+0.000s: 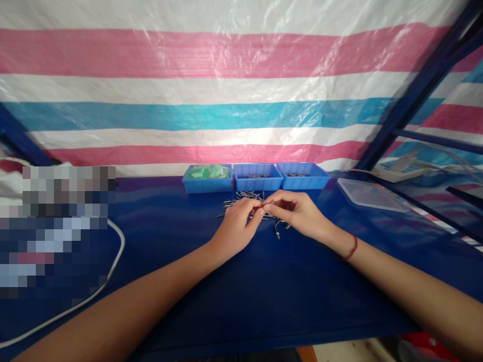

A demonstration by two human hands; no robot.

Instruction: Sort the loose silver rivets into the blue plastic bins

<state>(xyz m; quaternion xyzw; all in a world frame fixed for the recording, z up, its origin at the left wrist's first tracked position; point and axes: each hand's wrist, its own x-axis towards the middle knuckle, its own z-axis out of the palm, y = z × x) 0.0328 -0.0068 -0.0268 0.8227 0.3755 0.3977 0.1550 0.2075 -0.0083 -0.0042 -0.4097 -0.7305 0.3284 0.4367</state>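
Observation:
My left hand point(238, 223) and my right hand point(300, 211) meet fingertip to fingertip over the middle of the blue table. Both are closed in a pinch. Whatever sits between the fingertips is too small and too covered to make out. Behind and beneath the hands lies a loose pile of thin metal pins point(249, 195) that look like blind rivets, partly hidden by my fingers. One single pin with a thicker end point(277, 231) rests just below my right hand's fingers.
Three blue bins stand along the back: the left bin point(207, 187) has green-and-clear bags, the middle bin point(257, 184) and right bin point(305, 183) hold metal pins. A translucent lid point(372, 195) lies at right. A white cable point(119, 251) curves at left, near a blurred-out area.

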